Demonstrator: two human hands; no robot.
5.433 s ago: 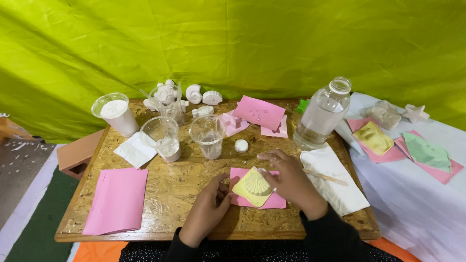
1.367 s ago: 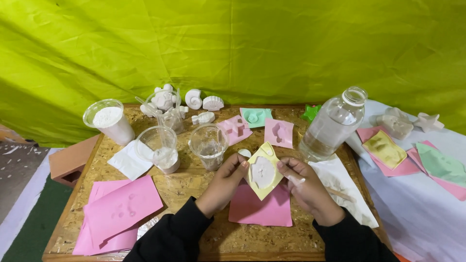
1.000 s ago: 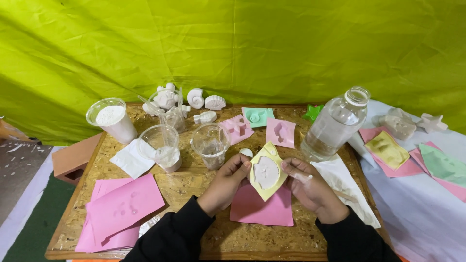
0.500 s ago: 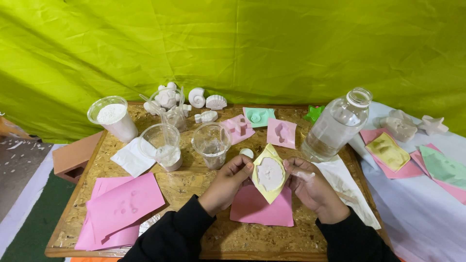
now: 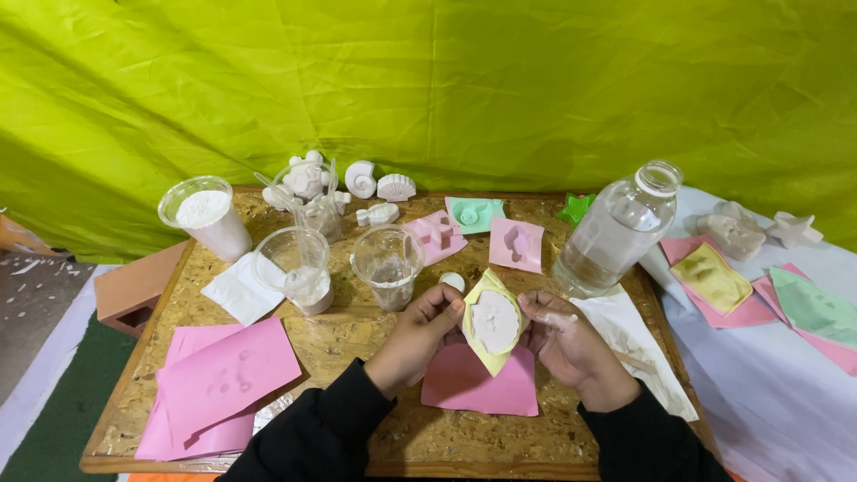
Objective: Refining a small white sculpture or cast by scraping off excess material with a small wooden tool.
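Backdrop: yellow-green cloth across the whole upper frame; below it, a chipboard table at centre. Item held: one yellow mould filled with white plaster, just below frame centre, raised over a pink sheet. It sits between my two hands, its long axis running top to bottom of the frame and tilted a little; my left hand pinches its left edge with thumb and fingertips closed on it, my right hand grips its right edge likewise, fingers dusted white. Both hands are equally near, each touching an edge. Clear plastic cups: three, one holding white powder at upper left, two toward centre. Glass bottle: one, open, right of centre. Flat moulds behind my hands: two pink, one mint. White shell casts: a cluster at upper centre, too jumbled to count. Pink paper stack: lower left.
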